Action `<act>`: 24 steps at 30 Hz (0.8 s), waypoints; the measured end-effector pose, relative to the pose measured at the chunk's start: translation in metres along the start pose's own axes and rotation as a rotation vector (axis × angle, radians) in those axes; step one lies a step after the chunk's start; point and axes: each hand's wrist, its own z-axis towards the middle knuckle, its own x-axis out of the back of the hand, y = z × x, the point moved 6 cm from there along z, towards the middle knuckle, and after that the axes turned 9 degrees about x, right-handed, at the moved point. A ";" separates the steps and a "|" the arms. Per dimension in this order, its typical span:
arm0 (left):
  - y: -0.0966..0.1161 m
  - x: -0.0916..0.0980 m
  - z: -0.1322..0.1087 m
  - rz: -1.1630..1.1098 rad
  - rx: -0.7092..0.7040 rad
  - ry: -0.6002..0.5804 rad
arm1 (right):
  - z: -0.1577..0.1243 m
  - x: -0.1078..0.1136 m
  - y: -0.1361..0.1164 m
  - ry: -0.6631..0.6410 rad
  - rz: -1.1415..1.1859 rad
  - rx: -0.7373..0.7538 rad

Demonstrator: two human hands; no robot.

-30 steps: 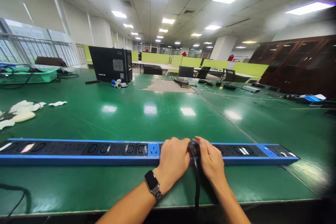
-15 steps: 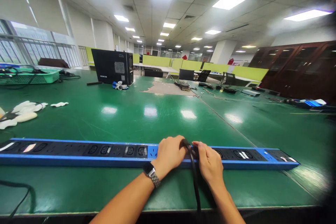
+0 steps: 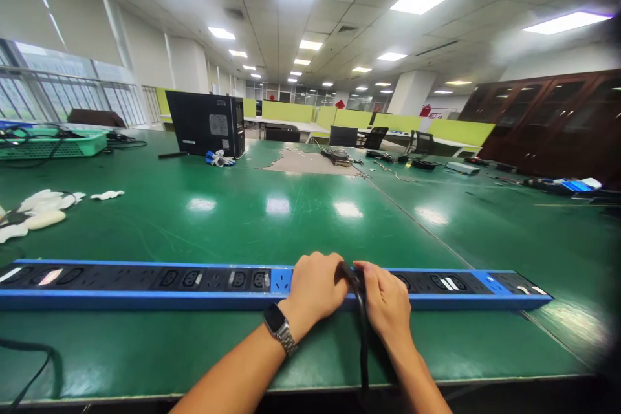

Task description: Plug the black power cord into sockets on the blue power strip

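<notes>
A long blue and black power strip [image 3: 213, 301] lies lengthwise across the near part of the green table. Over its middle, my left hand [image 3: 317, 284] is closed around the end of a thick black power cord [image 3: 363, 330]; the plug itself is hidden by my fingers. The cord arches up from that hand and drops past the table's front edge. Right beside it, my right hand [image 3: 388, 301] is closed over the strip, its index finger reaching toward the far edge. Sockets under both hands are covered. A watch [image 3: 280, 326] sits on my left wrist.
White gloves [image 3: 46, 207] lie at the left, with a green basket [image 3: 82, 143] of cables behind them. A black computer case [image 3: 204, 123] stands farther back. Electronic parts [image 3: 339, 155] are scattered along the far side. Another black cable [image 3: 41, 343] lies front left.
Both hands stay at the same spot on the strip. My left hand and the cord end have shifted very slightly lower; the view has moved a little.
</notes>
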 end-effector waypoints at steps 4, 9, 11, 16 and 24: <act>0.014 -0.002 -0.010 0.099 -0.116 0.039 | 0.000 -0.002 -0.002 -0.009 -0.009 0.002; 0.008 -0.002 -0.019 0.032 -0.177 0.026 | -0.003 -0.001 0.002 -0.005 -0.025 0.038; -0.014 0.010 -0.024 0.012 -0.153 0.032 | -0.006 0.001 0.002 -0.033 -0.021 0.115; -0.119 0.061 -0.046 0.145 0.049 0.007 | -0.012 0.006 -0.010 -0.142 -0.006 0.327; -0.162 0.085 -0.068 0.247 0.103 0.046 | 0.005 0.020 -0.009 0.095 0.254 0.086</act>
